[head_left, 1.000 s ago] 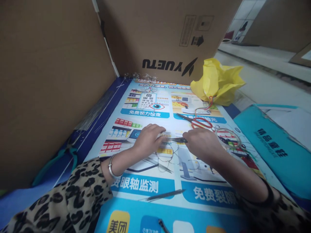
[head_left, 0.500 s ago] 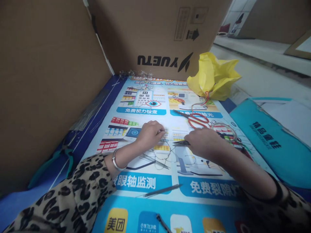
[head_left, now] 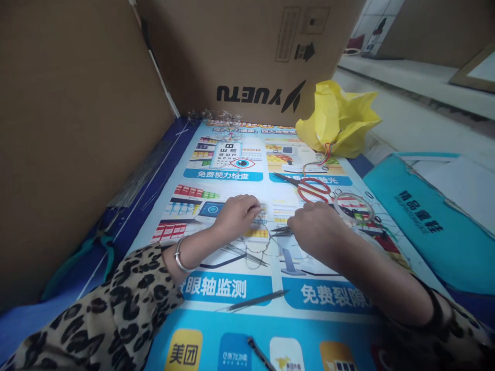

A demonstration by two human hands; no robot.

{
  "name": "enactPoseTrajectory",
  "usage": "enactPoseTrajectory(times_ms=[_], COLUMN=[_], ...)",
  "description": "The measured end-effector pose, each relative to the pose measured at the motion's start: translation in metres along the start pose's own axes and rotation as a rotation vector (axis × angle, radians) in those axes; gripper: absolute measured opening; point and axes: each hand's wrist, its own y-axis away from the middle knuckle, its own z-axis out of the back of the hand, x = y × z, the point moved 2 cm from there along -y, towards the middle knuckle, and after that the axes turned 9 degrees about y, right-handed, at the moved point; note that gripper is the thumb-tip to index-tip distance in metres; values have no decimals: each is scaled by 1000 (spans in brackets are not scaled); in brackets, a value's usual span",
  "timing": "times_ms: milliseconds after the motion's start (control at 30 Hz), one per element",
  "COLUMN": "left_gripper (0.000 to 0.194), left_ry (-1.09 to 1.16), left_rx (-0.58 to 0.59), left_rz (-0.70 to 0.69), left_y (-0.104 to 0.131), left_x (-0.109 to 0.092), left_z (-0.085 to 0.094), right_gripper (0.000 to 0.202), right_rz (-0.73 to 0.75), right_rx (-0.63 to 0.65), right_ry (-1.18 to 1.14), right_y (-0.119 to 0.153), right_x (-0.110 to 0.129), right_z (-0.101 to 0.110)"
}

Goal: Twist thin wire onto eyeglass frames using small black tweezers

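Observation:
My left hand (head_left: 238, 214) is closed in a pinch on a thin wire (head_left: 267, 238), which curves down over the printed sheet in loose loops. My right hand (head_left: 319, 228) is wrapped round a pair of pliers (head_left: 281, 231); only the dark, narrow jaws show, pointing left at the wire, and the handles are hidden in my fist. Whether the jaws touch the wire I cannot tell. Below the left hand lie several straight thin wires (head_left: 247, 255). Another dark bundle of straight pieces (head_left: 258, 301) rests nearer to me.
Red-handled scissors (head_left: 312, 188) and a pale coil (head_left: 353, 207) lie beyond my right hand. Green-handled pliers (head_left: 87, 252) are at the left. A yellow crumpled bag (head_left: 340, 121) and a teal box (head_left: 417, 216) stand at the right. Cardboard walls (head_left: 247, 51) close the back and left.
My right hand and the pliers have shifted slightly left, nearer the wire. The left hand keeps its pinch in about the same place. The whole view has shifted a little.

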Motion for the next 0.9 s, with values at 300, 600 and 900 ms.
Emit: enactPoseTrajectory(times_ms=[300, 600, 900], left_gripper=[14, 14, 14], left_ry=[47, 77, 96], left_rx=[19, 30, 0], left_rz=[-13, -27, -90], left_y=[0, 4, 3], left_x=[-1, 1, -2], left_z=[0, -1, -1], right_gripper=[21, 23, 27], right_rz=[-31, -59, -63], right_rx=[-24, -13, 65], right_ry=[18, -14, -149], right_y=[-2, -9, -15], right_x=[4, -6, -19], right_z=[0, -4, -7])
